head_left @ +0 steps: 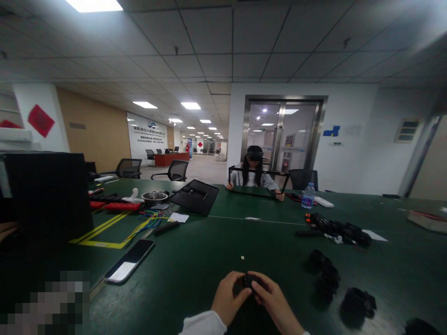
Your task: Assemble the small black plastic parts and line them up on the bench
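Near the front edge of the green table [195, 251], my left hand [228, 295] and my right hand [272, 298] meet around a small black part [249, 280]. Both hands are closed on it, thumbs on the near side and fingers curled behind. Its exact kind is too dark to make out. A tiny pale square piece [242, 257] lies on the table just beyond my fingers. To the right of my right hand sit several black, rounded parts, among them a black ring-like piece [358, 304].
Across the table a person [254, 172] holds up a black rectangular frame [258, 194]. A phone [131, 261] lies to my left, near coloured cables [148, 223] and a tilted black panel [197, 197]. At right are a water bottle [308, 196] and black gear [338, 229].
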Demonstrator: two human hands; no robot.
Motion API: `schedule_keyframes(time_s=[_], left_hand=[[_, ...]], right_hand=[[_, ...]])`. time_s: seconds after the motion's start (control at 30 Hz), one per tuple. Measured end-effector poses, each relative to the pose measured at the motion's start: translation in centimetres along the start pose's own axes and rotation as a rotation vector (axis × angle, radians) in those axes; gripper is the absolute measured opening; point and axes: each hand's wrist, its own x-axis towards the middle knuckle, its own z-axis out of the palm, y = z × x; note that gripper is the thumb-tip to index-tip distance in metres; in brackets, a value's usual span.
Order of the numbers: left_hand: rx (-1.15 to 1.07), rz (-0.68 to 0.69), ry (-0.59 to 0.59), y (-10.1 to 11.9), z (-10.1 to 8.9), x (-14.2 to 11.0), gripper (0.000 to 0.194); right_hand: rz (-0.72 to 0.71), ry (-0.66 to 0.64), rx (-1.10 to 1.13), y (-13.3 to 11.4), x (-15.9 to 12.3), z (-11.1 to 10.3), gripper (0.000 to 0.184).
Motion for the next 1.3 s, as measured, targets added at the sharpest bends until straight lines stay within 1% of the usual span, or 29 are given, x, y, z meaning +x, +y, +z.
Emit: schedule_keyframes(time_s=[0.07,0.2,0.3,0.33,0.43,0.5,0.63,0.7,0.83,0.93,1.07,1.13,1.3], left_hand=[[0.036,-0.050,0.003,-0.1,0.2,0.1,0.018],[0.091,-0.116,0.008,-0.5,0.4,0.2,0.024],[0.027,-0.064,0.010,-0.5,0.4,0.0,0.020],[-0.007,-0.026,0.011,-0.5,0.3,0.0,0.021],[-0.071,0.084,0.008,-0.3,0.1,-0.2,0.035],[-0.072,0.094,-0.005,-0.1,0.0,-0.1,0.032],[-0.020,0.017,-0.001,-0.2,0.0,0.0,0.020],[0.013,-0.013,0.007,-0.3,0.1,0.1,0.017],[0.059,-0.064,0.016,-0.8,0.4,0.2,0.026],[0.042,-0.103,0.010,-1.2,0.6,0.3,0.035],[-0.041,-0.156,0.020,-1.5,0.7,0.3,0.042],[-0.075,-0.168,0.028,-1.6,0.7,0.3,0.044],[-0.060,-0.202,0.034,-1.9,0.9,0.4,0.050]], right_hand=[[0.000,-0.012,-0.028,-0.1,0.0,0.0,0.039],[0.008,-0.026,-0.078,-0.2,0.1,0.1,0.040],[-0.003,-0.014,-0.074,0.0,0.4,0.1,0.038],[-0.011,-0.005,-0.062,0.2,0.5,0.1,0.037],[-0.040,0.027,-0.020,0.8,0.7,0.0,0.034],[-0.043,0.027,-0.002,1.0,0.8,-0.1,0.034],[-0.022,0.010,-0.023,0.7,0.6,-0.2,0.038],[-0.021,-0.004,-0.047,0.3,0.4,-0.1,0.040],[-0.023,-0.047,-0.082,-0.4,-0.1,0.0,0.041],[-0.018,-0.078,-0.057,-0.5,-0.5,0.0,0.040],[-0.041,-0.117,0.064,0.1,-0.4,-0.2,0.042],[-0.069,-0.119,0.079,0.5,-0.2,-0.3,0.044],[-0.059,-0.090,-0.021,0.5,0.1,-0.5,0.041]])
